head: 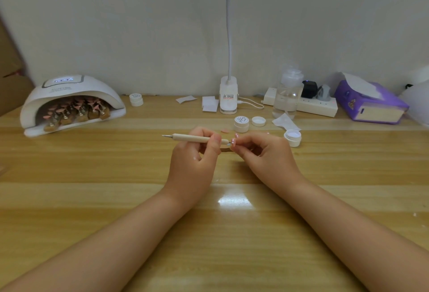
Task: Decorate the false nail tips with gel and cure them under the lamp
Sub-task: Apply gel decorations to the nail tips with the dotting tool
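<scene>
Left hand grip pinches a wooden dotting tool; right hand grip pinches a pink nail tip at the tool's right end, above the tabletop.

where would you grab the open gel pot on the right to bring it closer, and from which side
Take the open gel pot by its round side wall, fingers coming from above and the near side. Its lid is off and the mouth faces up, so gripping the wall keeps fingers out of the gel. Keep it level.
</scene>
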The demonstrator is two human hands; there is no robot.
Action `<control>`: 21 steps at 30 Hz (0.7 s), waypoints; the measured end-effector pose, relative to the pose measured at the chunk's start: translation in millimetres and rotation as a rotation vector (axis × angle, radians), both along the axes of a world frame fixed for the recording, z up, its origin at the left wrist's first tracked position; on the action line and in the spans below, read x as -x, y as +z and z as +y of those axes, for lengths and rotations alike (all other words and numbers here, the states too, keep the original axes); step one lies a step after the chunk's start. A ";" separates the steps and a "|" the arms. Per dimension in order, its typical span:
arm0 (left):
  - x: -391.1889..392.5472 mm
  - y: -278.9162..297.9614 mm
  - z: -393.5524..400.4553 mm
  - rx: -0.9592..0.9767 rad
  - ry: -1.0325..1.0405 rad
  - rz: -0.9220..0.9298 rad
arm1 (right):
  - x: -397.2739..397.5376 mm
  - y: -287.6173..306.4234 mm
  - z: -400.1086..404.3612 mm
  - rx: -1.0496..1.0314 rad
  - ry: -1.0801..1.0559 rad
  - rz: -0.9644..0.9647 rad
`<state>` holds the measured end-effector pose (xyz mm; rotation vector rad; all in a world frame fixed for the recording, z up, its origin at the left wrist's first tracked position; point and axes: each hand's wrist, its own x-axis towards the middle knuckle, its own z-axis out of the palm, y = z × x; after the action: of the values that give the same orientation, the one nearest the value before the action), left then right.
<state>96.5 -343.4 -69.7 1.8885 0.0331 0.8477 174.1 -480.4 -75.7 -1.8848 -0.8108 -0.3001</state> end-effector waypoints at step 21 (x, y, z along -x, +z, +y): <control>3.8 5.4 -0.6 0.047 0.010 -0.098 | -0.4 -1.3 -0.1 0.002 -0.019 0.016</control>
<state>92.7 -344.0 -64.3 1.8022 0.0021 0.9378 174.5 -480.5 -77.0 -1.8951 -0.7833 -0.2962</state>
